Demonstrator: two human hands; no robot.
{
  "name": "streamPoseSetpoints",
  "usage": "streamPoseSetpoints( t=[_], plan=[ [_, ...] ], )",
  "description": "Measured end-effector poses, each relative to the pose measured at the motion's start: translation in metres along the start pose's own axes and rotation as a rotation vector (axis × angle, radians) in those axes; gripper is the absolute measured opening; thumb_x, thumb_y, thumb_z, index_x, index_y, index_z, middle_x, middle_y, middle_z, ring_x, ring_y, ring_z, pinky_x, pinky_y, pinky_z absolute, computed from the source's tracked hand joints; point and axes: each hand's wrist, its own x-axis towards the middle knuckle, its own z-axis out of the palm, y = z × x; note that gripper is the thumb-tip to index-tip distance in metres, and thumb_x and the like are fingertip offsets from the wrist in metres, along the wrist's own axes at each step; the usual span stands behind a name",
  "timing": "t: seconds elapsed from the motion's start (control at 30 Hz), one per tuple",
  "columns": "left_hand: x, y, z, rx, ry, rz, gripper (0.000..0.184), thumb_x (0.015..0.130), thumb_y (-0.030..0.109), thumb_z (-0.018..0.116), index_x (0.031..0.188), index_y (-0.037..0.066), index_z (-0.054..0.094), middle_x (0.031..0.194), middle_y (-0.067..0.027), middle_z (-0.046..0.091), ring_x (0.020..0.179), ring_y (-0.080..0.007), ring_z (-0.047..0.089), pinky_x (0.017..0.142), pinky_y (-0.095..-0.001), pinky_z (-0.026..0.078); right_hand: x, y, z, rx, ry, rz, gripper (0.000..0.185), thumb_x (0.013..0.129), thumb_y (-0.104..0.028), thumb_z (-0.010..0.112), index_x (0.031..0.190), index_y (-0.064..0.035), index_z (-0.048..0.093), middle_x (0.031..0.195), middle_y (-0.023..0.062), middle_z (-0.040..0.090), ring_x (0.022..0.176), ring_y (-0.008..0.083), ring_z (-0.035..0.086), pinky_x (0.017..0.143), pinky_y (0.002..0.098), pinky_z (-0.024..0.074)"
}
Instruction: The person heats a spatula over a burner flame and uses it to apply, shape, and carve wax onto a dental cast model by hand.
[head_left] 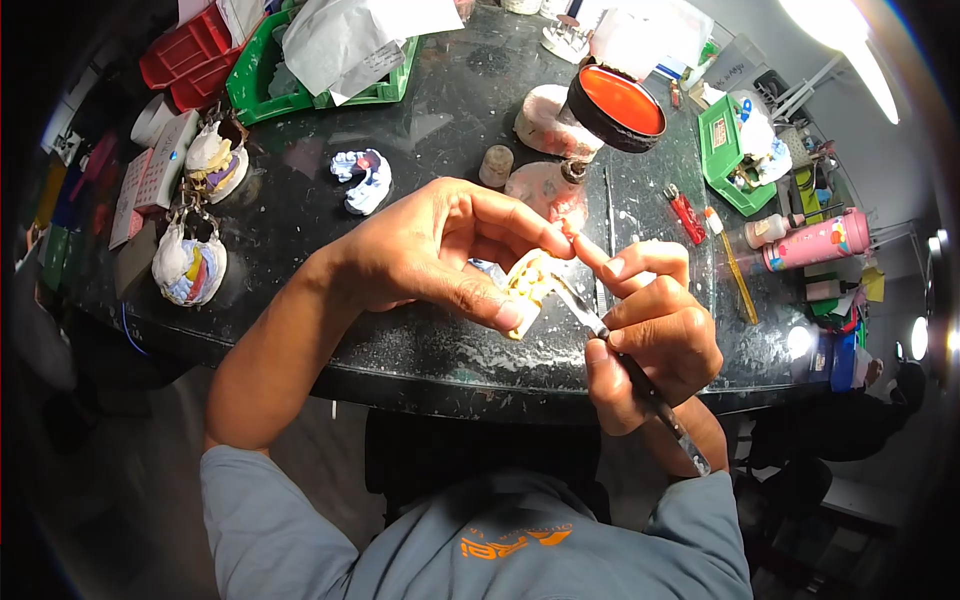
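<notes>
My left hand (pixel 435 250) is closed around a small yellow dental model (pixel 524 290), gripped between thumb and fingers above the front part of the bench. In my right hand (pixel 655 340) is a wax knife (pixel 645 385) with a black handle, held like a pen. Its metal blade (pixel 578 303) points up and left, with the tip at the model's right side; whether it touches cannot be made out. My right index fingertip reaches close to the left fingers. Behind my left hand, a bluish piece (pixel 487 270) is mostly hidden.
A white-and-blue dental cast (pixel 362 180) lies beyond my left forearm. Two mounted casts, upper (pixel 216 165) and lower (pixel 190 262), stand at the left. Farther back are a round dish of red wax (pixel 620 105) and a green bin (pixel 270 75). A red lighter (pixel 685 215) and pink bottle (pixel 815 242) are right.
</notes>
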Motion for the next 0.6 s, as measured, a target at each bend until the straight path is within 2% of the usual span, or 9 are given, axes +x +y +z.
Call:
streamPoseSetpoints(
  t=[0.5, 0.6],
  plan=[
    [0.0006, -0.0058, -0.0025, 0.063, 0.025, 0.029, 0.064, 0.064, -0.003, 0.086, 0.123, -0.002, 0.061, 0.135, -0.0166, 0.058, 0.115, -0.0193, 0.061, 0.090, -0.0335, 0.059, 0.0005, 0.0004, 0.0033, 0.019, -0.023, -0.027, 0.023, 0.060, 0.009, 0.068, 0.079, -0.0023, 0.060, 0.071, 0.0086, 0.058, 0.094, 0.0331, 0.061, 0.089, 0.0577, 0.0580],
    [0.0010, -0.0051, -0.0026, 0.068, 0.020, 0.045, 0.063, 0.065, -0.003, 0.086, 0.123, -0.002, 0.061, 0.135, -0.0167, 0.058, 0.115, -0.0187, 0.061, 0.090, -0.0332, 0.058, 0.0006, 0.0010, 0.0034, 0.005, -0.020, -0.035, 0.022, 0.059, 0.009, 0.068, 0.078, -0.0022, 0.060, 0.070, 0.0077, 0.058, 0.093, 0.0334, 0.062, 0.086, 0.0534, 0.0592]
  ],
)
